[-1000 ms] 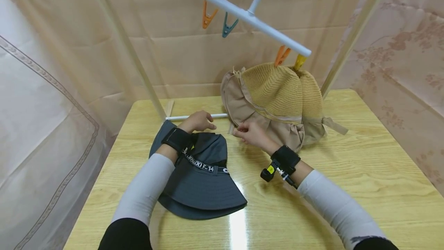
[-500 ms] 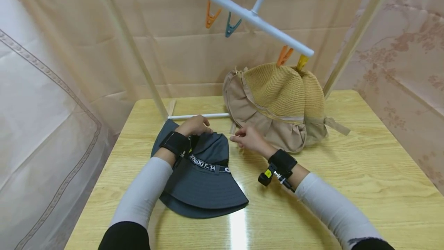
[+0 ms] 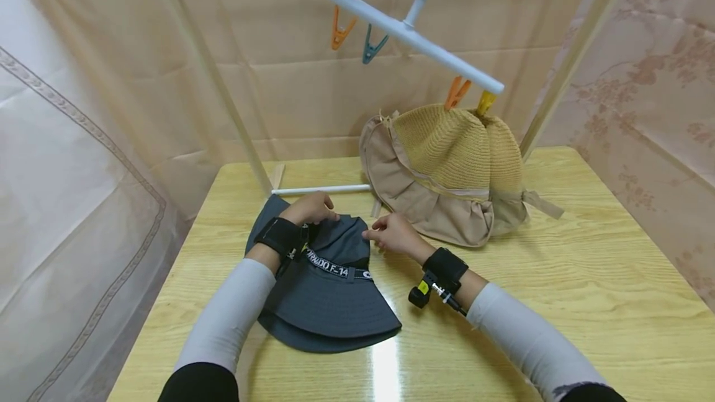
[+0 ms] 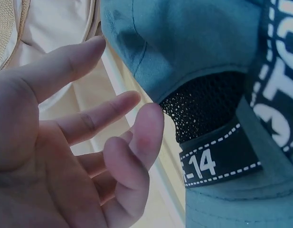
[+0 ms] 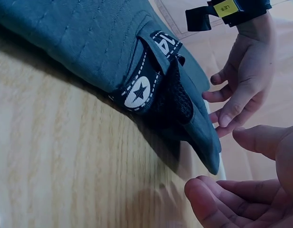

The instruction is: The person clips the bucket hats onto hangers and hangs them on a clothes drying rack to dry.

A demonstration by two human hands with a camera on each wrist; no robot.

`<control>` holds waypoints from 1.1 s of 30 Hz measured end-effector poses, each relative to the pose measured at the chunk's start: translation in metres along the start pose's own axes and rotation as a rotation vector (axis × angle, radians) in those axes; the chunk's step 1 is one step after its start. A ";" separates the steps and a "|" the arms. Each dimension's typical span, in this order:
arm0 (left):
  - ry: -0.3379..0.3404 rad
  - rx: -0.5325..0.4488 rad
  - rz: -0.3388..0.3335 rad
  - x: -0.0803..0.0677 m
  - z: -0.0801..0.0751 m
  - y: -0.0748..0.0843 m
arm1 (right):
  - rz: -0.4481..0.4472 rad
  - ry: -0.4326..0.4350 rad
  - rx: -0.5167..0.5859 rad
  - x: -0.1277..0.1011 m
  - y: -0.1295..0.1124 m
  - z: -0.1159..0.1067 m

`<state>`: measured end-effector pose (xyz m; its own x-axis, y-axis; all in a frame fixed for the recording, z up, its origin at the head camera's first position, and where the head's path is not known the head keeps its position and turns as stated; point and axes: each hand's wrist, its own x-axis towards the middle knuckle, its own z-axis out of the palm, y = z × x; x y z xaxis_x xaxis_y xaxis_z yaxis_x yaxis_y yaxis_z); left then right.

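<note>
Head view, near to far: both forearms in pale sleeves run up from the bottom edge to a grey bucket hat [image 3: 329, 284] lying flat on the wooden table [image 3: 586, 278]. The hat sits left of centre, its lettered band [image 3: 335, 268] facing up.

Left hand [image 3: 310, 208] is at the hat's 12 o'clock edge, palm down, fingers loosely spread. The left wrist view shows its fingertips [image 4: 146, 126] just beside the crown fabric and the mesh panel, apart from them; it holds nothing. Right hand [image 3: 391, 234] is at about 2 o'clock of the hat, fingers gently bent and parted, nothing between them; the right wrist view shows the fabric's folded edge close to that hand's fingers [image 5: 217, 199], no contact.

Beyond, the rack's white base rod [image 3: 321, 190] lies at the hat's 12 o'clock. Further back, a straw hat [image 3: 447, 166] hangs by orange and yellow pegs [image 3: 457, 92] from the white bar [image 3: 391, 23].

Risks, as I judge them: a pinch on the limp fabric alone may let the crown fold or slip free; lifting towards 12 o'clock, the hat could snag the base rod; a wide sweep at 2 o'clock could knock the straw hat off its pegs.
</note>
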<state>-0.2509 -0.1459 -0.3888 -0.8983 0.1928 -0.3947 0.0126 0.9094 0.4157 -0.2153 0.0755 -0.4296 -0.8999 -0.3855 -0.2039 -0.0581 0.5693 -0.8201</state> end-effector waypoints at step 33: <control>-0.068 -0.050 0.004 0.006 0.015 -0.009 | 0.059 0.046 0.039 0.005 0.003 0.032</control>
<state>-0.2504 -0.1477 -0.4071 -0.8665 0.2228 -0.4468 -0.0069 0.8895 0.4569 -0.2059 0.0522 -0.4500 -0.9203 -0.3178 -0.2281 0.0114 0.5611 -0.8277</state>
